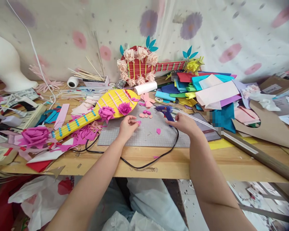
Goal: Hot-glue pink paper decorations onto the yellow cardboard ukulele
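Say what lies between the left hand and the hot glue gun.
The head view shows small peach and magenta paper pieces between the left hand and the hot glue gun.

Over the cutting mat [146,138], fingertips of the left hand [128,126] partly cover a pink piece [139,123], outline indeterminate. The right hand [183,123] obscures part of the glue gun [164,111] handle. Right of the mat, tablet [206,132] text is illegible. Far left of the mat, the picture edge truncates the white head form [4,64].

We count: two bare hands [128,127] [186,123] | one glue gun [167,112] | one yellow model lute [110,104] | one red model lute [137,72] | three large magenta flowers [36,136] [106,113] [124,108] | one cutting mat [144,136]
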A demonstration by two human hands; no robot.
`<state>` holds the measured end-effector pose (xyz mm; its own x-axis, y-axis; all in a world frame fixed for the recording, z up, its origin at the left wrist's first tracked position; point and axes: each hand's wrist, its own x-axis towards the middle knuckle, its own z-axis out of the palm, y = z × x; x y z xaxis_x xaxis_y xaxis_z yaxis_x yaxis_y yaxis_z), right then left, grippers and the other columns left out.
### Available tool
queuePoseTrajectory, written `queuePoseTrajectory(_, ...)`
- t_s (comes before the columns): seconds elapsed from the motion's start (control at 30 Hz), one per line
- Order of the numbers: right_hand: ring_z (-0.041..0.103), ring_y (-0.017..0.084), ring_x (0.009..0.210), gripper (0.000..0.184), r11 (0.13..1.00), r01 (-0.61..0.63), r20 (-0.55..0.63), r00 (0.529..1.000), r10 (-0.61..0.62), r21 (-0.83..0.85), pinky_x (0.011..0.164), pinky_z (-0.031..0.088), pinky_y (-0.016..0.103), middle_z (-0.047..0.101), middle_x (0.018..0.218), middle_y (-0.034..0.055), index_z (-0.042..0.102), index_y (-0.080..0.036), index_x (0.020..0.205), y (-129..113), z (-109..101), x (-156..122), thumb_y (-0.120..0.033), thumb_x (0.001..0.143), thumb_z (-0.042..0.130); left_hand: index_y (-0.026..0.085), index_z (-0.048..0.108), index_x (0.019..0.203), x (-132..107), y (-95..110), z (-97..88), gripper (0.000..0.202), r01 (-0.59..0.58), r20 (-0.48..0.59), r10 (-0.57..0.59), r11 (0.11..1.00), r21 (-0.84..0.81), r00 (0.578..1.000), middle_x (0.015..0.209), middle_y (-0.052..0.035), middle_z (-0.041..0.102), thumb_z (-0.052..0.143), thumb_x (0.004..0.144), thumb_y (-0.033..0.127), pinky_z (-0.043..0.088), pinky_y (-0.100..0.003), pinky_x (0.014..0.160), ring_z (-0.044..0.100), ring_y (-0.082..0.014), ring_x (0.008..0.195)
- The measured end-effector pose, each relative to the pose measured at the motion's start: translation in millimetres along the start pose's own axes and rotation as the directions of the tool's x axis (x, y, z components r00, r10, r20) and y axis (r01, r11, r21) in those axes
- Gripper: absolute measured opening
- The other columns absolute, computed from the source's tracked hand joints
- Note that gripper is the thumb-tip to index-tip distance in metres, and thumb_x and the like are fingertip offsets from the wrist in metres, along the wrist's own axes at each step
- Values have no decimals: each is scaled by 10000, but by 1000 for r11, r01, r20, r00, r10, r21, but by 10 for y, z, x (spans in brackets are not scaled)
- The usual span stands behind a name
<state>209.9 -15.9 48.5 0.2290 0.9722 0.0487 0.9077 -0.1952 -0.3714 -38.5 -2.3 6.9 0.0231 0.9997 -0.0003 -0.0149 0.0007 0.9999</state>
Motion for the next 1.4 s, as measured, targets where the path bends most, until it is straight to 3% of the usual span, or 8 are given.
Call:
queuePoseTrajectory(0.13,419,122,525,388,961,143,238,950,-200,237,506,295,268,493,552,-23,440,-213,604,-165,-6,-69,-547,654,632,193,484,844,-94,74,32,233,-137,4,138,990,-25,990,704,22,605,635,667,177,448,-186,525,612,-95,602)
queuePoseTrajectory(0.37,489,117,655,346,419,202,-91,959,-270,885,610,415,260,536,714,-5,503,-204,736,-866,417,-214,-509,654,643,228,402,933,-197,311,185,343,-237,-366,157,954,-184,917,850,-7,632,646,694,252,431,-170,503,637,-118,749)
queuePoseTrajectory(0.6,513,93,708,325,-1,-70,68,972,-227,998,623,436,236,555,834,-20,574,-209,836,-1292,484,-310,-377,599,721,203,446,940,-190,550,239,439,-143,-347,-82,805,-576,934,802,7,655,724,601,200,416,-174,479,598,-82,583)
queuePoseTrajectory(0.83,504,82,639,288,-153,-173,141,969,-201,973,531,378,211,548,738,-33,568,-191,763,-1569,525,-399,-341,585,737,185,500,937,-242,540,185,421,-128,-364,-157,752,-647,918,722,28,634,727,582,177,382,-160,465,557,-56,524)
queuePoseTrajectory(0.97,525,96,667,300,-44,-156,144,966,-213,987,608,431,249,563,793,-21,547,-203,834,-1549,570,-375,-352,618,692,183,482,912,-218,551,7,404,-182,-438,-109,801,-570,892,675,56,606,704,576,165,376,-164,453,479,-33,443)
queuePoseTrajectory(1.1,544,163,791,345,395,208,-115,962,-247,895,744,469,349,565,867,23,488,-212,914,-1454,612,-279,-325,635,656,170,487,812,-121,624,-349,315,-281,-527,68,899,-336,847,671,46,589,674,560,134,433,-162,543,574,-61,589)
queuePoseTrajectory(1.2,496,260,1032,475,653,524,-331,852,-406,547,904,419,459,533,1083,115,479,-192,1049,-1467,653,-219,-272,623,671,171,500,841,-49,687,-598,348,-282,-499,154,940,-193,853,673,45,592,681,548,126,466,-181,586,590,-72,614)
queuePoseTrajectory(1.4,379,319,1202,568,723,658,-403,733,-548,211,1008,334,499,425,1250,178,424,-153,1218,-1656,765,-66,-252,693,618,174,496,939,-55,663,-728,421,-189,-313,175,982,-12,933,701,25,612,699,570,166,507,-224,577,607,-103,631)
